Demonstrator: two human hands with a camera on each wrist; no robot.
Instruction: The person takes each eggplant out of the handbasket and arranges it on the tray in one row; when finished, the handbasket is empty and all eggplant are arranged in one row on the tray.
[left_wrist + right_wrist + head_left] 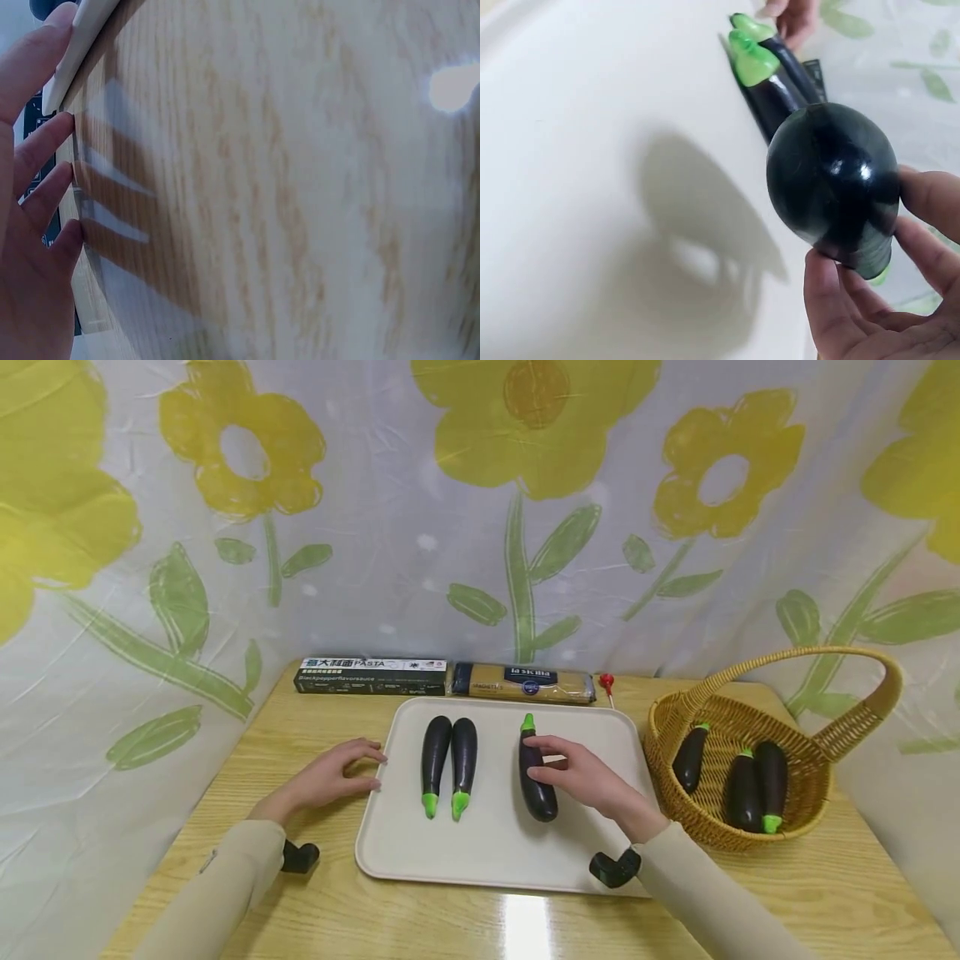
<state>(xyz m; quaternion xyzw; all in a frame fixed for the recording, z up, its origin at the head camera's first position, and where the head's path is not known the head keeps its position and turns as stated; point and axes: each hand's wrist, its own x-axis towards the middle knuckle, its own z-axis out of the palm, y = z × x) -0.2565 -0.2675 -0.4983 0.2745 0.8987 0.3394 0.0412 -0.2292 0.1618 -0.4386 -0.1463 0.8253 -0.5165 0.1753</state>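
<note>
Between the thumb and fingers of my right hand [573, 772] is a dark purple eggplant [537, 793] with a green stem cap at its far end. In the right wrist view this eggplant [832, 176] is raised off the tray, its shadow falling on the white surface. Two more eggplants [436, 756] lie side by side on the white tray [480, 860], caps toward me. My left hand [330, 777] holds nothing; its loosely bent fingers are at the tray's left edge. Its thumb [41, 52] is by the tray rim in the left wrist view.
At the right stands a wicker basket [750, 710] with a tall handle and three eggplants [745, 789] inside. Behind the tray lie a black pasta box [371, 678] and a spaghetti pack [525, 683], with a small red-topped stick [607, 683] beside it. A flowered curtain hangs behind.
</note>
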